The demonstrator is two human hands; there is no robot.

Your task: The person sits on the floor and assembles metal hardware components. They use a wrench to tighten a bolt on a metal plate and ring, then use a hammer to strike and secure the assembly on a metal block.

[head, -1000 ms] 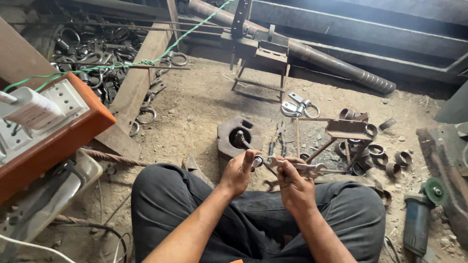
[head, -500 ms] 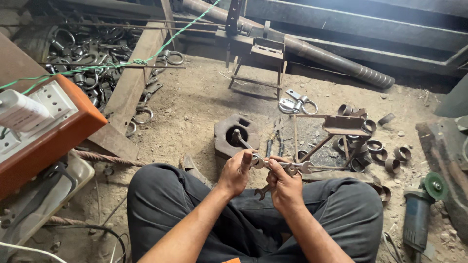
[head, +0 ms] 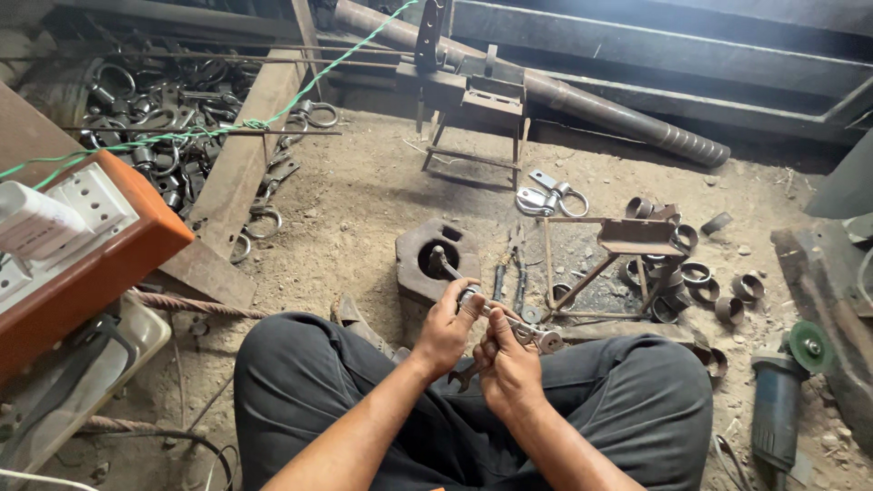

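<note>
Between both hands, just above the lap, sits a small metal clamp part w/ a round end. Left hand fingers are curled & pinching one end of it; right hand fingers are pressed together round the middle. Under the hands a little wrench lies on the dark trousers. Just past the hands, on the dirt floor, sits a heavy iron block w/ a hole. To the right are short pipe rings & a small metal frame. Far right lies a blue grinder. Far left is an orange box & a pile of metal loops
</note>
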